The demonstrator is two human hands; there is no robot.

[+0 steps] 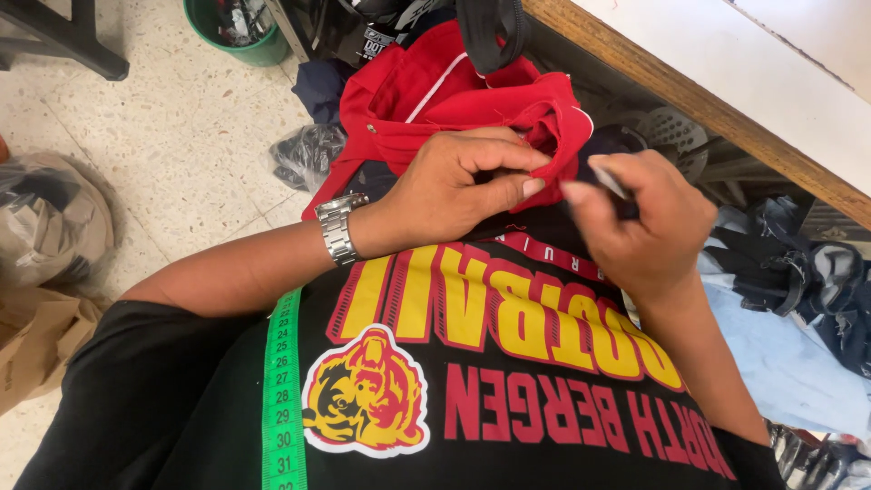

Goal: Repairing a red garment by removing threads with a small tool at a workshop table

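Observation:
A red garment (pixel 426 95) with white trim lies bunched on my lap, just under the table edge. My left hand (pixel 458 186), with a metal watch (pixel 337 229) on its wrist, pinches a fold of the red cloth near its edge. My right hand (pixel 640 222) is closed on a small thin metal tool (pixel 608 178), whose tip sits at the same fold. The two hands nearly touch. The fabric between the fingers is mostly hidden.
A green tape measure (pixel 281 390) hangs over my black printed shirt. A wooden-edged white table (pixel 726 100) runs along the upper right. Blue and dark clothes (pixel 789 299) pile at right. A green bucket (pixel 238 36) and bags (pixel 45 227) stand on the speckled floor.

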